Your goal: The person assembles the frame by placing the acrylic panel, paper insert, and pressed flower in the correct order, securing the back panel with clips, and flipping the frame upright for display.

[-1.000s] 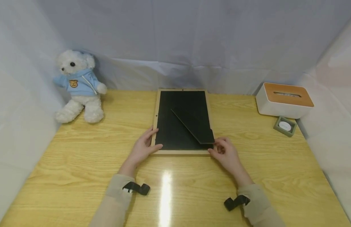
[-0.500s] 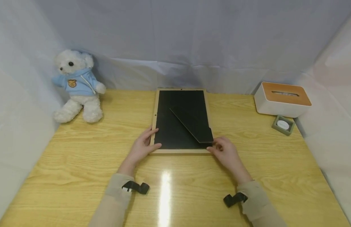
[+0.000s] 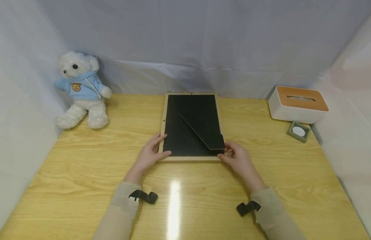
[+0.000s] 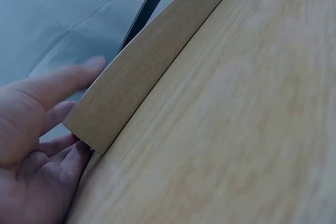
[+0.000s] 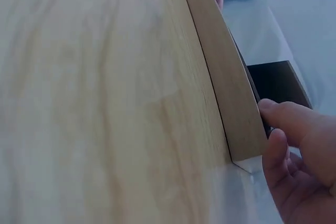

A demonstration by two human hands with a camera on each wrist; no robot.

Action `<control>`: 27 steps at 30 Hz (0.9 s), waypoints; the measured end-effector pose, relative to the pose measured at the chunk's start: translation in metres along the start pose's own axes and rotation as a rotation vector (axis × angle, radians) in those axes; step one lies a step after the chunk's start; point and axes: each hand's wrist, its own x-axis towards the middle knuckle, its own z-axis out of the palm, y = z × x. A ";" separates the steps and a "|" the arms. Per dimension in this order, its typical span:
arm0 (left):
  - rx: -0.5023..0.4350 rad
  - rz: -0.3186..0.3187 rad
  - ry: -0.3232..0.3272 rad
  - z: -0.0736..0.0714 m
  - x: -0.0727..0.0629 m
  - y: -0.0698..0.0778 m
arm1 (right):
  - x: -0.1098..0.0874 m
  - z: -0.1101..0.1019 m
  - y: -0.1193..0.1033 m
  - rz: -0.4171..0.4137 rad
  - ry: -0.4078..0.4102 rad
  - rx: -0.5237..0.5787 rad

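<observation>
R hand [image 3: 239,160] thumb + curled fingers pinching wooden frame [image 3: 183,138] at its lower-right corner; L hand [image 3: 148,152] loosely spread at lower-left; frame btwn, mid-pic, long axis vert, stand leg [image 3: 208,133] foot nearer R

Black, plain rectangular backing panel [image 3: 182,136] here, pale tan wooden frame [image 3: 191,158] around it, yellow wood-grained table [image 3: 203,200], white fluffy plush toy [image 3: 89,104] in sky-blue hoodie [image 3: 88,90]!

Hidden, cropped, blurred

The underside of the black-backed pale wooden picture frame [image 3: 185,141] is hidden. One of the bare left fingers [image 4: 68,78] is blurred. The head view crops both beige sleeves [image 3: 117,210]. Detail on the white oval disc [image 3: 298,131] is too small to tell.
</observation>
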 end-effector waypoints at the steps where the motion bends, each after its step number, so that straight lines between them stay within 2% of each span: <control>1: 0.006 -0.002 -0.005 0.000 0.000 0.000 | -0.001 0.001 0.001 -0.026 0.011 -0.018; 6: 0.028 -0.002 -0.018 0.000 -0.002 0.000 | -0.008 0.008 0.005 -0.151 0.100 -0.083; 13: 0.026 0.001 -0.013 -0.001 -0.002 0.001 | -0.014 0.017 0.011 -0.355 0.271 -0.155; 16: 0.023 -0.001 -0.010 -0.001 -0.002 0.001 | -0.015 0.019 0.012 -0.407 0.305 -0.195; 18: 0.022 -0.007 -0.008 0.000 -0.002 0.001 | -0.016 0.019 0.010 -0.389 0.293 -0.207; 20: 0.011 -0.008 -0.006 0.000 -0.001 0.001 | -0.015 0.017 0.007 -0.334 0.251 -0.211; 25: -0.015 0.003 -0.001 0.000 -0.001 0.002 | -0.008 0.006 -0.002 -0.066 0.069 -0.104; 27: -0.013 0.009 0.001 0.000 0.000 0.001 | -0.004 0.002 -0.004 0.011 0.009 -0.047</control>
